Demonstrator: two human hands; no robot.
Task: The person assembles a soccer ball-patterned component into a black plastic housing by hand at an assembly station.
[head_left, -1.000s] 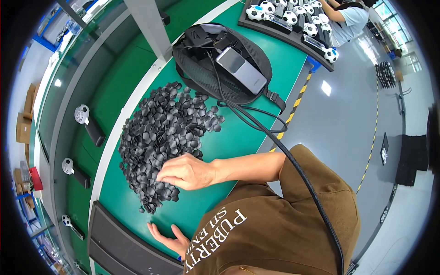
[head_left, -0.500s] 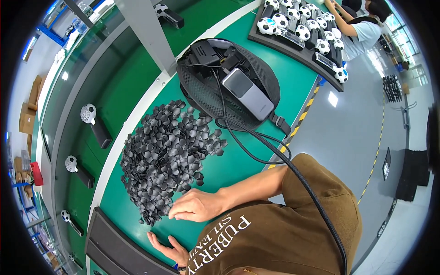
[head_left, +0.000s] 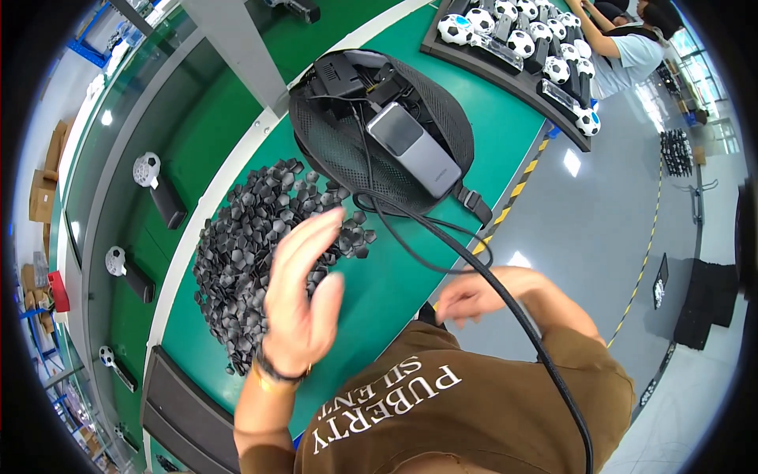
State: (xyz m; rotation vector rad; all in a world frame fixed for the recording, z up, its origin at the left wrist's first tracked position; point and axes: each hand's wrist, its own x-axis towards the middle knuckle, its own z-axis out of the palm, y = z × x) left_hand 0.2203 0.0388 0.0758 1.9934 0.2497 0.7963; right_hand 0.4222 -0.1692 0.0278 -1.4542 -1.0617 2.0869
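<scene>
A large pile of small black hexagonal pieces (head_left: 245, 245) lies on the green table (head_left: 395, 276). My left hand (head_left: 304, 292) is raised above the pile's right edge, palm showing, fingers stretched and holding nothing; a dark band circles its wrist. My right hand (head_left: 470, 299) hovers at the table's front edge, apart from the pile, fingers loosely curled and blurred, so I cannot tell if it holds anything. A black cable (head_left: 442, 237) runs from my chest past the right hand to a black mesh bag (head_left: 347, 150).
A grey power bank (head_left: 412, 148) lies on the mesh bag. A dark tray (head_left: 178, 411) sits at the near left. At the far right, a black tray of football-patterned items (head_left: 513, 39) stands before another person (head_left: 632, 47). Ball-topped holders (head_left: 154, 186) line the left shelf.
My right hand left the pile and drew back to the table edge. My left hand rose from the near tray to above the pile, and the view shifted.
</scene>
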